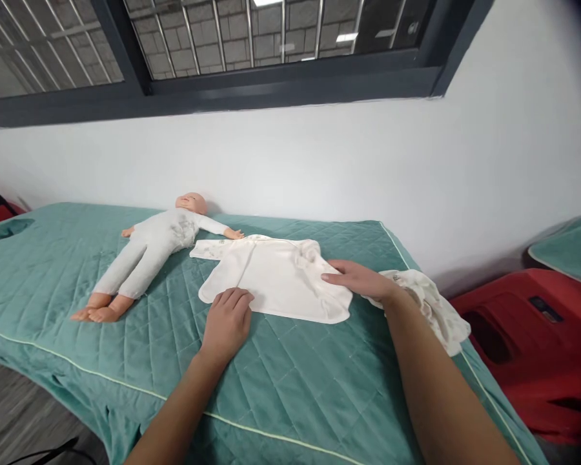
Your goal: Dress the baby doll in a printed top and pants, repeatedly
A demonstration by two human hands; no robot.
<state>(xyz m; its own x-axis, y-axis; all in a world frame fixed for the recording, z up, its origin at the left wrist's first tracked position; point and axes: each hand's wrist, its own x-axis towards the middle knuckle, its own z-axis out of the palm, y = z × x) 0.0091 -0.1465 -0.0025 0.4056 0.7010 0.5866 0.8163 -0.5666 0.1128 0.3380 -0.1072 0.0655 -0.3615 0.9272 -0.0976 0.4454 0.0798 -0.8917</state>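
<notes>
A white baby shirt point(281, 278) lies spread on the green quilted cover point(290, 374), its one visible patterned sleeve pointing left. My left hand point(227, 323) is at the shirt's near edge, left of its middle, with fingers bent and close together over the cloth. At the right side, my right hand point(361, 281) has thumb and fingers closed on the shirt's bunched edge. A baby doll point(162, 236) in a white outfit lies on its back to the left, head toward the wall. One doll hand reaches close to the sleeve.
Beyond my right forearm lies a crumpled patterned white cloth point(433, 307) at the bed's right edge. Red plastic chairs point(552, 329) stand to the right. A white wall point(290, 168) with a barred window runs behind. The cover has a hole point(7, 229) at far left.
</notes>
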